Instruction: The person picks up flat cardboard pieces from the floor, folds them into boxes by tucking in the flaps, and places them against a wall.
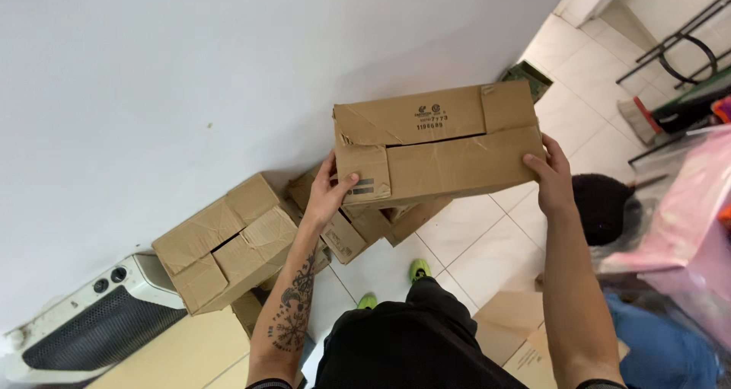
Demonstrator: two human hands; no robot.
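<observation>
the cardboard box is held up in the air in front of the white wall, not resting on anything, with its long axis running left to right between the two hands. the left hand clasps the box's left end at its lower corner, thumb over the front face and fingers curled behind; the right hand presses flat against the right end, fingers spread up along the edge. both hands are equally close, one at each short end. the box's top flaps are folded shut, with a seam across the middle and torn tape, so whatever is inside cannot be seen. below it, on the tiled floor along the wall's foot, lie more closed boxes: a larger taped carton to the left and a smaller box directly beneath the held one.
</observation>
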